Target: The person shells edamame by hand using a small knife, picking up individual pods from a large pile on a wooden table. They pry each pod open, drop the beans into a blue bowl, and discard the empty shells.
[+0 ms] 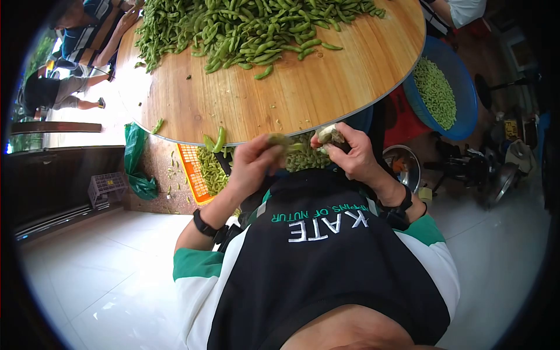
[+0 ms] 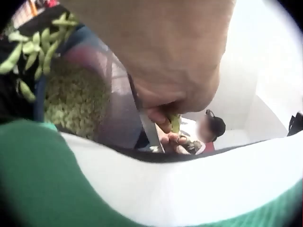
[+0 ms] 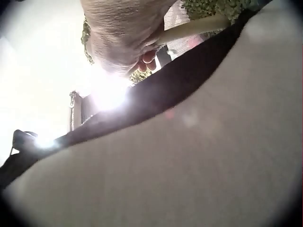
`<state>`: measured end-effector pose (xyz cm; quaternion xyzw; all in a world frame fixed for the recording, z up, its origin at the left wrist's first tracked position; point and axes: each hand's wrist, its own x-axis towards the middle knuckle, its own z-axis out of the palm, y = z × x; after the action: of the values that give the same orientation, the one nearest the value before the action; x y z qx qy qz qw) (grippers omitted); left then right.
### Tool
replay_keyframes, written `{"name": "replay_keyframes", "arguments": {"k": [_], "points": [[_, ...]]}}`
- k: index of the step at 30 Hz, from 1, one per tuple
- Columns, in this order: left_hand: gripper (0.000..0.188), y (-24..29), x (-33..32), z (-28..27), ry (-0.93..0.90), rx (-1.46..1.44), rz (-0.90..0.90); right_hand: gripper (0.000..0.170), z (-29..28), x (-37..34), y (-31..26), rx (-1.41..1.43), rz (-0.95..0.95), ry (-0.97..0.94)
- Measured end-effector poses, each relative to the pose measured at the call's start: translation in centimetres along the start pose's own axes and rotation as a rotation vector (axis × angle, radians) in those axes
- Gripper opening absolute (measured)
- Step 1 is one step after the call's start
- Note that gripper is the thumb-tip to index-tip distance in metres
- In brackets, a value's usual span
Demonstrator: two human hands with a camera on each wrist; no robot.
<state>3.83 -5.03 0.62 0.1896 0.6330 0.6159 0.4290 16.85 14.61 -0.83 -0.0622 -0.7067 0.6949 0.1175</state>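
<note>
In the head view my left hand (image 1: 255,166), blurred, is at the table's near edge, pinching a green soybean pod (image 1: 280,140). The left wrist view has a pod (image 2: 175,124) between fingertips, under the back of the hand. My right hand (image 1: 354,153) is a short way to the right, its fingers and thumb curled round a pale, brownish-green piece (image 1: 332,135) whose kind I cannot tell. In the right wrist view the back of this hand (image 3: 128,35) hides most of its grip. Shelled beans (image 1: 304,158) lie in a container below both hands.
A large heap of pods (image 1: 245,35) covers the far part of the round wooden table (image 1: 233,111). Left below stands an orange basket (image 1: 189,169) of pods. To the right are a blue basin (image 1: 464,111) of beans and a metal bowl (image 1: 413,166). People sit or stand around.
</note>
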Motion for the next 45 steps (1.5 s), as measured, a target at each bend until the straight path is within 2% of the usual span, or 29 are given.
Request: {"name": "replay_keyframes", "arguments": {"k": [1, 2, 3, 4, 5, 7, 8, 10, 13, 15, 17, 19, 21, 22, 23, 25, 26, 29, 32, 34, 37, 39, 43, 45], "points": [[0.017, 0.2, -0.7, -0.9, 0.036, 0.024, 0.025, 0.013, 0.2, 0.2, 0.2, 0.123, -0.021, 0.062], [0.017, 0.6, -1.4, -1.9, 0.071, 0.049, 0.048, 0.013, -0.2, 0.3, -0.3, 0.126, -0.022, 0.063], [0.018, 1.6, -2.1, -3.1, 0.075, 0.326, 0.082, 0.012, -0.7, 0.4, -1.1, 0.179, 0.091, 0.007], [0.016, 2.5, -2.3, -4.6, 0.047, 0.74, 0.314, 0.011, -1.1, 0.4, -1.6, 0.232, 0.206, -0.049], [0.015, 4.8, -3.1, -4.5, 0.129, 1.137, 0.247, 0.011, -1.1, 0.5, -1.1, 0.235, 0.207, -0.047], [0.015, 6.3, -1.9, -4.9, 0.304, 1.523, 0.63, 0.012, -0.8, 0.5, 0.4, 0.427, 0.238, -0.04], [0.015, 6.3, -0.7, -5.0, 0.305, 1.525, 0.626, 0.012, -0.5, 0.6, 0.7, 0.429, 0.24, -0.043], [0.016, 6.1, 2.8, -4.7, 0.36, 1.232, 0.601, 0.015, 0.3, 0.8, 0.9, 0.59, 0.364, -0.057], [0.014, 4.3, 9.3, -4.0, 0.401, 1.254, 0.768, 0.02, 1.0, 0.5, 1.0, 0.622, 0.436, -0.129], [0.016, 3.2, 12.2, -4.1, 0.441, 1.287, 0.661, 0.024, 1.2, 0.0, 1.5, 0.593, 0.409, -0.165], [0.015, 2.6, 13.2, -4.3, 0.439, 1.247, 0.665, 0.029, 1.5, -0.3, 1.6, 0.713, 0.384, -0.132], [0.016, 2.6, 12.9, -3.9, 0.43, 1.217, 0.668, 0.035, 1.5, 0.2, 1.9, 0.692, 0.375, -0.138], [0.015, 2.3, 11.1, -2.7, 0.253, 0.519, 0.376, 0.038, 1.4, 1.2, 1.3, 0.56, 0.33, -0.028], [0.01, 2.5, 10.0, -1.9, 0.176, 0.368, 0.329, 0.042, 1.1, 1.7, 1.1, 0.532, 0.3, -0.001], [0.01, 2.8, 8.9, -1.0, 0.172, 0.366, 0.325, 0.042, 1.0, 2.1, 1.0, 0.533, 0.304, 0.003], [0.008, 3.3, 7.1, 0.4, 0.056, 0.074, 0.121, 0.038, 1.0, 2.7, 0.6, 0.581, 0.24, 0.05], [0.008, 3.1, 6.7, 0.7, 0.011, 0.021, 0.09, 0.035, 1.2, 2.8, 0.2, 0.594, 0.24, 0.04], [0.009, 2.2, 6.3, 1.3, 0.011, -0.012, 0.089, 0.032, 1.2, 2.6, 0.5, 0.617, 0.222, -0.067], [0.011, 1.9, 6.0, 1.2, 0.011, -0.027, 0.063, 0.029, 1.4, 2.3, 0.4, 0.661, 0.225, -0.093], [0.012, 2.1, 5.5, 1.4, 0.011, -0.017, 0.046, 0.029, 1.4, 2.2, 0.6, 0.669, 0.227, -0.096], [0.012, 2.4, 4.9, 1.8, 0.058, 0.014, 0.123, 0.028, 1.5, 2.1, 0.6, 0.705, 0.236, -0.095], [0.01, 1.9, 4.8, 1.7, 0.052, -0.07, 0.178, 0.028, 1.6, 2.1, 0.4, 0.731, 0.244, -0.095], [0.009, 1.3, 5.1, 1.3, 0.058, -0.073, 0.172, 0.027, 1.9, 2.1, 0.5, 0.696, 0.241, -0.037], [0.009, 1.2, 5.3, 1.0, -0.014, -0.149, 0.152, 0.028, 1.8, 2.0, 0.5, 0.696, 0.237, -0.045]]}}
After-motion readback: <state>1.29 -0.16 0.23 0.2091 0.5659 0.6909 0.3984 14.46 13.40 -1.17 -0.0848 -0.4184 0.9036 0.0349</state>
